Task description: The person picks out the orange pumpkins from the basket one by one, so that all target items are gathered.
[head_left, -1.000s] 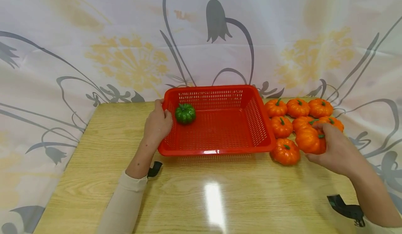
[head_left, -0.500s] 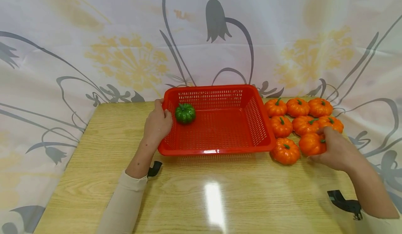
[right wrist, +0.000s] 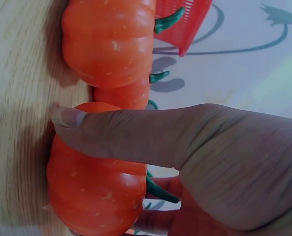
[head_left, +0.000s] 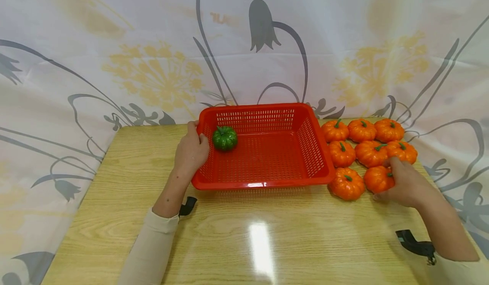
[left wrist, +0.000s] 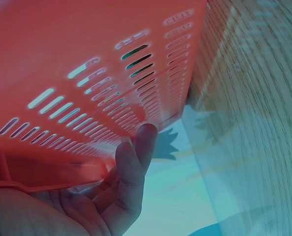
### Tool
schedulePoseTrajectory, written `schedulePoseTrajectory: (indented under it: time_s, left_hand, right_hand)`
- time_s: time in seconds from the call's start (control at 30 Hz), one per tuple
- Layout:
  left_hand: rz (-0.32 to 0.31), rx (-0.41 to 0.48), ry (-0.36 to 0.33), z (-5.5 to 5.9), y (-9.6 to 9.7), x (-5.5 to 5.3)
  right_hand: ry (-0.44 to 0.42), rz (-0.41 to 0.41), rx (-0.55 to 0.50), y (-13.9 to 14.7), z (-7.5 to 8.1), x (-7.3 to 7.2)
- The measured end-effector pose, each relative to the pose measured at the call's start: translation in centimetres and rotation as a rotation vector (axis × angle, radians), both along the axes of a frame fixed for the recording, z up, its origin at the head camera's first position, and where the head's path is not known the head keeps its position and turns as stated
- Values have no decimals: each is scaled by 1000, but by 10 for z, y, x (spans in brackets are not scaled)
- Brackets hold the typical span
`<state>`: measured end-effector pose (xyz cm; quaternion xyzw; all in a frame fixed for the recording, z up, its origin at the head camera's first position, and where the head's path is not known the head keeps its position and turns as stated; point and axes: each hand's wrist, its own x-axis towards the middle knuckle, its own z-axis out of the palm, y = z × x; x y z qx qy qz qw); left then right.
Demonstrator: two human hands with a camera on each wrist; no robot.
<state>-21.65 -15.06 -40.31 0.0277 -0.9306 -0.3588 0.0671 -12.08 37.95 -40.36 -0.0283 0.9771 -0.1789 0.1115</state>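
Note:
My left hand (head_left: 192,151) grips the left rim of a red plastic basket (head_left: 263,185), thumb over the edge. In the left wrist view its fingers (left wrist: 131,172) curl up along the slotted outer wall. A green pumpkin (head_left: 225,138) lies inside at the basket's left end. At the right, my right hand (head_left: 406,183) holds a small orange pumpkin (head_left: 377,179) at the front of the group. The right wrist view has the thumb (right wrist: 116,135) across this pumpkin's near side, with other fingers behind its green stem, partly hidden. It sits down at the wood surface.
Several more orange pumpkins stand in rows right of the basket, among them a front one (head_left: 347,184) beside the held one and a back one (head_left: 389,130). The wooden table (head_left: 305,238) extends toward me. A flower-patterned cloth (head_left: 153,43) hangs behind.
My right hand has lowered the orange pumpkin onto the table, in the front row, uncovering the pumpkins behind it. The left hand and the basket have stayed in place.

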Motion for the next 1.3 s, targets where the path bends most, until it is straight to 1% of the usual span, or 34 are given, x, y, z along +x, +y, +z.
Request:
schedulePoseTrajectory:
  time_s: [0.3,0.63,0.83,0.93,1.03,1.13,1.2,1.3]
  left_hand:
    - [7,7,-5,0,0,1]
    - [10,15,-5,0,1,2]
    - [3,14,-11,-1,0,1]
    - [0,11,-19,0,1,0]
    - [-5,12,-32,1,0,-1]
    - [-13,29,-52,2,-1,-1]
    - [-21,49,-70,3,-3,-1]
    - [-43,94,-107,4,-8,-3]
  right_hand:
    - [6,-8,18,-1,-1,0]
    - [-38,-20,23,-1,-1,1]
    - [-52,-39,36,-1,6,6]
    - [-40,-44,48,-3,10,8]
    - [-18,-43,47,-6,15,10]
    - [29,-41,40,-10,21,13]
    - [102,-32,24,-16,24,14]
    - [262,-10,-6,-29,25,13]
